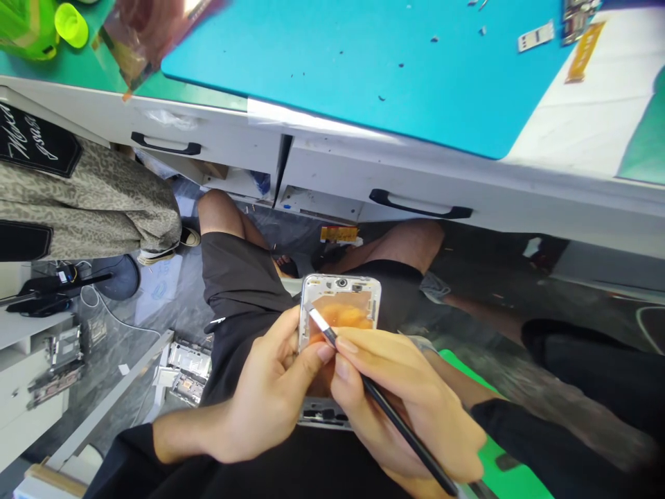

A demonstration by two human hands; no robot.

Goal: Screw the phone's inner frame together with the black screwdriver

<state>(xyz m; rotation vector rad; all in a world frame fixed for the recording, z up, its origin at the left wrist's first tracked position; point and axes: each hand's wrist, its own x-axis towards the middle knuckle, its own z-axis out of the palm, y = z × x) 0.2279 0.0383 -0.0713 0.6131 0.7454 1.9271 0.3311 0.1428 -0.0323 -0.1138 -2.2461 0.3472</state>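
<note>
A phone frame (343, 305) with a silvery rim and a copper-orange inner face lies over my lap, its camera-hole end pointing away from me. My left hand (264, 388) is closed around its left edge, the thumb resting across the inner face. Between the fingers of my right hand (415, 395) is a slim tool with a black handle (405, 433) and a flat, pale, blade-like tip (318, 319). That tip is over the upper left of the frame; I cannot tell if it touches. Both hands cover much of the frame's middle and lower part.
Ahead is a bench with a blue mat (337, 62), small dark scraps and a metal tray piece (535, 37) on it. Drawers with black handles (420, 204) face my knees. People stand at left and right. Phone parts (190, 364) lie at lower left.
</note>
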